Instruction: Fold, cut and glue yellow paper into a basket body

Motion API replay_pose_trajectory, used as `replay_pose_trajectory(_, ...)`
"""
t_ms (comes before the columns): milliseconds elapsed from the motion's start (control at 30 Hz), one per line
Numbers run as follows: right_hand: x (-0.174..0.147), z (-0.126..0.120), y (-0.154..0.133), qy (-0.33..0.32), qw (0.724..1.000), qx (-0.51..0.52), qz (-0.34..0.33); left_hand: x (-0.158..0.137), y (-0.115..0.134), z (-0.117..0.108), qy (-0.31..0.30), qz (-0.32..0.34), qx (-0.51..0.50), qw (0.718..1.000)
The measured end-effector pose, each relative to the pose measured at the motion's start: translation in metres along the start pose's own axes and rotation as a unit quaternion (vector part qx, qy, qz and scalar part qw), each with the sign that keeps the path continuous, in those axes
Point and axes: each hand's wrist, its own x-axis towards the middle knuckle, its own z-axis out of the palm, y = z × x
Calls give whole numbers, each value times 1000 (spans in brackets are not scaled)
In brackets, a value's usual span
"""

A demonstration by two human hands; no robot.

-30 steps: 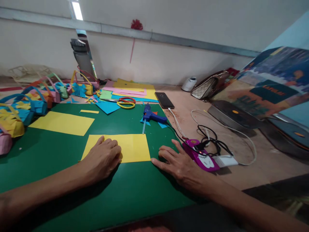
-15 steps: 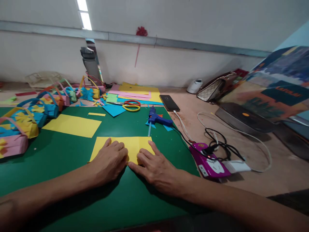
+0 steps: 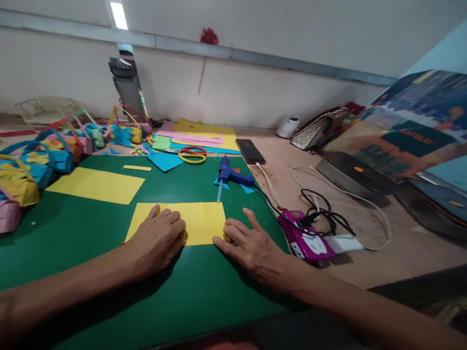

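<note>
A yellow paper sheet [image 3: 204, 221] lies flat on the green mat [image 3: 175, 296] in front of me, with a faint crease near its right part. My left hand [image 3: 156, 238] rests on its left half, fingers curled and pressed down on the paper. At the sheet's right edge is my right hand [image 3: 251, 248], thumb and fingers apart, fingertips at or just over the edge. Just beyond the sheet lies a blue glue gun [image 3: 229, 174] with a clear glue stick in it. A second yellow sheet [image 3: 98, 184] is at the far left.
Small paper baskets [image 3: 54, 158] line the left side. Scissors [image 3: 191, 154] lie by stacked coloured paper [image 3: 204, 133]. A phone [image 3: 250, 151], purple power strip [image 3: 306, 236] and tangled cables [image 3: 324, 214] are on the right. A bottle [image 3: 126, 85] stands at the back.
My right hand has slid rightward across the yellow sheet to its right edge, uncovering more of it. My left hand stays on the sheet. The view has shifted slightly.
</note>
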Motion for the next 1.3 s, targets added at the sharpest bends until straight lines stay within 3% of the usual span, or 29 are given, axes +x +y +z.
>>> replay_pose_trajectory(433,-38,4,6,59,993,10,99,-2,-4,5,23,3,-39,999)
replay_pose_trajectory(633,6,-15,-6,88,975,146,141,-1,-4,5,20,-6,-43,999)
replay_pose_trajectory(733,41,-18,-16,30,963,218,154,-1,-3,6,27,-12,-33,999)
replay_pose_trajectory(833,64,-13,-23,-41,963,213,162,-3,-2,7,44,-20,-24,999)
replay_pose_trajectory(1033,74,-7,-27,-64,961,198,181,-10,2,5,72,0,-9,997)
replay_pose_trajectory(1300,80,-7,-27,-50,956,226,180,-21,-6,-3,40,-19,-70,997)
